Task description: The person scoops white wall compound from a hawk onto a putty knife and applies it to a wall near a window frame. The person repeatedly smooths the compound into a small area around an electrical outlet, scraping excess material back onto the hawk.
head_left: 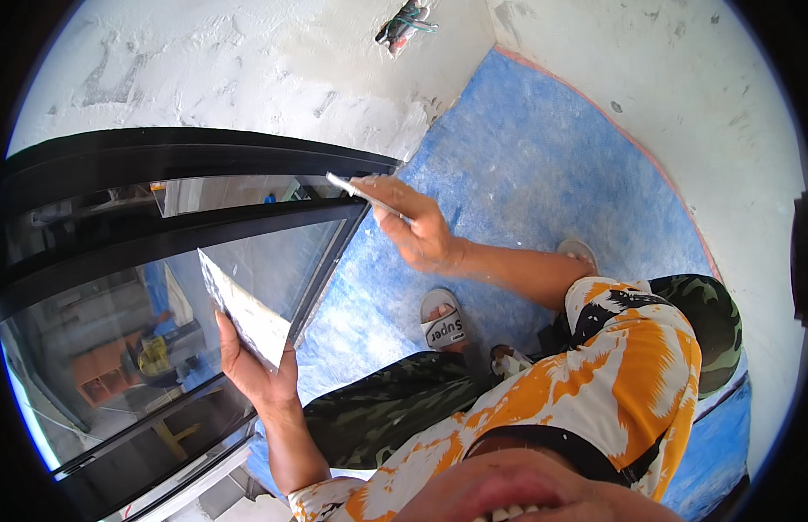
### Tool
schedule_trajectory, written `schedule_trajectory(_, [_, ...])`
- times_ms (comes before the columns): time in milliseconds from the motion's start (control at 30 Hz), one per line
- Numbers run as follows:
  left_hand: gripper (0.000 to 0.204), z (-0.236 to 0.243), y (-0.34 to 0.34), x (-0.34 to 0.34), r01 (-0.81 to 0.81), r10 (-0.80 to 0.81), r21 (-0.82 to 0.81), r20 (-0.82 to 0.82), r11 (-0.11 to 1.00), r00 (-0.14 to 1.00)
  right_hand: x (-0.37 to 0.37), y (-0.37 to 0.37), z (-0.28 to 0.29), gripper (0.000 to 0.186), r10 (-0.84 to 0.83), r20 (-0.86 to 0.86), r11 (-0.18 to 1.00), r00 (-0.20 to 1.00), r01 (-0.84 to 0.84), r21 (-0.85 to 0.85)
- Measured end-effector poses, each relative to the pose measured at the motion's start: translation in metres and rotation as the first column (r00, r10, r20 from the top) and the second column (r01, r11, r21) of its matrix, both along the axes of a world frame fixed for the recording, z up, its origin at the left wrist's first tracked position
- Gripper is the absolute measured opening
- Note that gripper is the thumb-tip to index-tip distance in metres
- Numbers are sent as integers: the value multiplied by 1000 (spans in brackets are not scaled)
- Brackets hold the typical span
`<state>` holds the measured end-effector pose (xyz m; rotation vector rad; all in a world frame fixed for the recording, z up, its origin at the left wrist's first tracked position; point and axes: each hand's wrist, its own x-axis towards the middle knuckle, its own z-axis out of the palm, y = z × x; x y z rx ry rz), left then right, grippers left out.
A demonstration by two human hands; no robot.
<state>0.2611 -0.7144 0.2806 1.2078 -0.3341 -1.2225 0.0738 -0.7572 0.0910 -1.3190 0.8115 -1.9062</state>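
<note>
My left hand (256, 370) is closed around the lower edge of a flat putty board (243, 309), which is smeared with white putty and tilted up in front of the window. My right hand (413, 226) grips a putty scraper (356, 191), seen nearly edge-on as a thin, whitish blade. The scraper is held near the right end of the black window frame, below the plastered wall (247, 78). A clear gap separates the two tools. The scraper's handle is mostly hidden by my fingers.
A black-framed window (195, 222) fills the left side, with an orange box (108, 370) visible through the glass. Blue sheeting (543, 148) covers the floor under my feet. An opening in the wall shows loose wires (407, 28). Another pale wall (682, 104) stands at right.
</note>
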Motion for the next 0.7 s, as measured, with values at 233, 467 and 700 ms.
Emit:
schedule_trajectory(233, [28, 9, 4, 1, 296, -314, -176, -84, 939, 946, 12, 36, 50, 47, 406, -338, 913, 849, -362, 187])
schedule_trajectory(467, [28, 25, 21, 53, 185, -257, -315, -205, 931, 945, -83, -51, 24, 26, -121, 427, 909, 896, -73, 411])
schedule_trajectory(700, [30, 26, 42, 63, 277, -364, -344, -221, 897, 905, -162, -110, 20, 22, -98, 306, 774, 947, -121, 621])
